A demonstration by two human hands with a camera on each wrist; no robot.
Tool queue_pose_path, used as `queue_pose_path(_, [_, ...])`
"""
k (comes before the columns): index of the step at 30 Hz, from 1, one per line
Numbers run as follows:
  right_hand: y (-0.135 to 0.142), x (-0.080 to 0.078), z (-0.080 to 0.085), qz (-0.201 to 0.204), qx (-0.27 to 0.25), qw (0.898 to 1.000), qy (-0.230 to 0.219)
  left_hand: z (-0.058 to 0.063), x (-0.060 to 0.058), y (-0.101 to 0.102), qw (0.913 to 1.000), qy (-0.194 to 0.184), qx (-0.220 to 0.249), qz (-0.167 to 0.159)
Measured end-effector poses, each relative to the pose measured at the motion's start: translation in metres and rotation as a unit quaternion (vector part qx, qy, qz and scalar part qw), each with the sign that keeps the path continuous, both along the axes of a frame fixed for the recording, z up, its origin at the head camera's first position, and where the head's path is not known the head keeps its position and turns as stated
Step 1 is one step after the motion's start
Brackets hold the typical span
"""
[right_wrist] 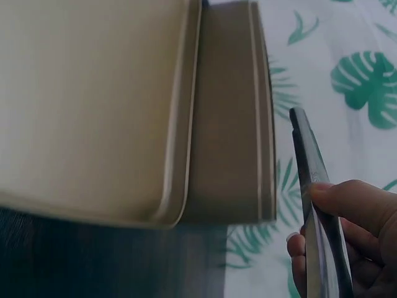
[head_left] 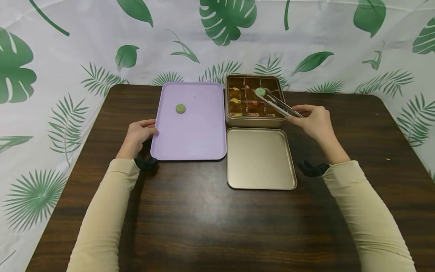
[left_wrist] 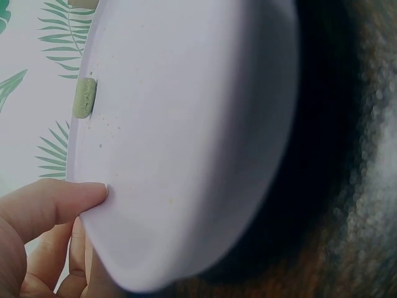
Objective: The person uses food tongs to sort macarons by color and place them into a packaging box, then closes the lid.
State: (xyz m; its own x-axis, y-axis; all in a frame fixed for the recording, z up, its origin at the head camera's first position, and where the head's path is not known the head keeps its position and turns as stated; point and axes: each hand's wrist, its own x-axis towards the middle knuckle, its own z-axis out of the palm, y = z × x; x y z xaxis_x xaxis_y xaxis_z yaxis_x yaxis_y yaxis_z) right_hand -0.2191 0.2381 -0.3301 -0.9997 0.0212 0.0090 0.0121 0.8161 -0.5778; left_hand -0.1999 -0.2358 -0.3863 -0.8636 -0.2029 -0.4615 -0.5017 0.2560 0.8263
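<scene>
Over the tin point(head_left: 256, 122), 1 green cookie point(head_left: 259, 92) sits at the tips of the tongs point(head_left: 273, 105); contact with a compartment below: cannot tell. Right hand point(head_left: 316, 120), just off the tin's near right corner, pinches the tongs. Left hand point(head_left: 137, 136), well left of the tin, pinches the outer edge of the tray point(head_left: 193, 136), thumb on top. Progress, judged: transfer partway; yellow and pink pieces fill several compartments, lid point(head_left: 261, 160) off, just in front of the tin. Left to do, probably: release the held cookie, then perhaps handle the 1 on the tray, left of the tin. Orientation: cookie round, no clear long axis; tongs' long axis diagonal, tips pointing away and leftward across the tin.
</scene>
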Motion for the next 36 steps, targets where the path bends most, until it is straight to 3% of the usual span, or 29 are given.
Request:
queue_pose_path(19, [0.024,0.001,-0.01,-0.021,0.021,1.0,0.008,0.002,0.001,0.001,1.0,-0.003,0.003,0.0])
queue_pose_path(36, [0.026,0.001,-0.005,-0.016,0.023,1.0,-0.012,0.003,0.002,0.001,1.0,-0.004,0.001,-0.001])
